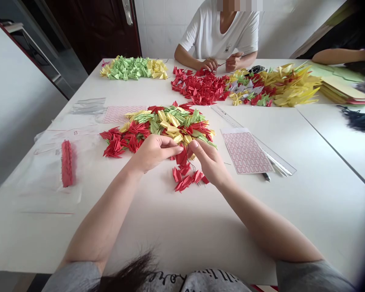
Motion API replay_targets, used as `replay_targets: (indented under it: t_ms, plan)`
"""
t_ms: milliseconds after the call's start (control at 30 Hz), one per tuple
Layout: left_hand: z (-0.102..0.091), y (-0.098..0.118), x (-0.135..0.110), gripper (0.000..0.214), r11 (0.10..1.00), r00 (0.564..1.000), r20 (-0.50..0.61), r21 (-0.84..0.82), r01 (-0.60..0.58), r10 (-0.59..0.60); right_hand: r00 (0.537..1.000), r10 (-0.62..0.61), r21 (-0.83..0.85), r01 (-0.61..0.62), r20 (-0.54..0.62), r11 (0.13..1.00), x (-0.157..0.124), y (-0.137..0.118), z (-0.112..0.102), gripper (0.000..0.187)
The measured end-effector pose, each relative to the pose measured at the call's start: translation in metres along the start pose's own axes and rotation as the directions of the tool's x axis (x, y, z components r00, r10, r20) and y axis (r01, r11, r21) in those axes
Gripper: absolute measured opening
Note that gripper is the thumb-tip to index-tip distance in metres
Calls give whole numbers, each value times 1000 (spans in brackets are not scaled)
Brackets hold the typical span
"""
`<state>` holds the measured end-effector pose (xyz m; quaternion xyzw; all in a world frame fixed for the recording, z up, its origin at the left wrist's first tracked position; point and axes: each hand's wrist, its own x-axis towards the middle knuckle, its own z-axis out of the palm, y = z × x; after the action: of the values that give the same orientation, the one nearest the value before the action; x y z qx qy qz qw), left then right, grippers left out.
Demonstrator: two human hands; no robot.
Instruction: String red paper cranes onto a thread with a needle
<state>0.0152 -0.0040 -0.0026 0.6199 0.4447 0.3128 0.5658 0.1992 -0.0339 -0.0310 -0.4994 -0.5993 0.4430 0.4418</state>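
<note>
Near the table's middle, my left hand (158, 153) pinches a red folded paper crane (181, 157) between thumb and fingers. Just beside it, my right hand (209, 161) is closed in a pinch, its fingertips close to the same crane; what they grip is too small to make out. Below the hands lie several loose red paper cranes (184, 182) with thin dark strings among them. Directly behind my hands spreads a heap of red, green and yellow paper cranes (167, 121).
Plastic bags (51, 178) and a red bundle (67, 164) lie left. On the right are a label sheet (246, 150), a clear ruler (280, 162) and a pen (266, 177). A person in white (222, 36) works across the table behind red cranes (200, 87); another sits right.
</note>
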Motion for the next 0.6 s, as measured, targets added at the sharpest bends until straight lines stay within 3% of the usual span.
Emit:
replay_targets:
  t_ms: [100,233,433,500,600]
  plan:
    - [3,0,0,20,1000,999,36,-1,28,-28,999,-10,45,8,53,999,4,2,-3,55]
    - [5,1,-1,17,980,988,126,-167,112,-91,999,16,38,-17,41,999,7,1,-9,52]
    - [4,2,-1,39,955,976,166,-238,175,-138,999,-51,10,51,-17,999,7,-7,-20,46]
    - [4,1,0,41,965,979,159,-209,160,-128,994,-99,22,101,-45,995,8,-8,-23,45]
    - [5,-1,0,30,998,991,131,-57,17,-10,983,-169,102,176,-73,979,7,-11,-27,43]
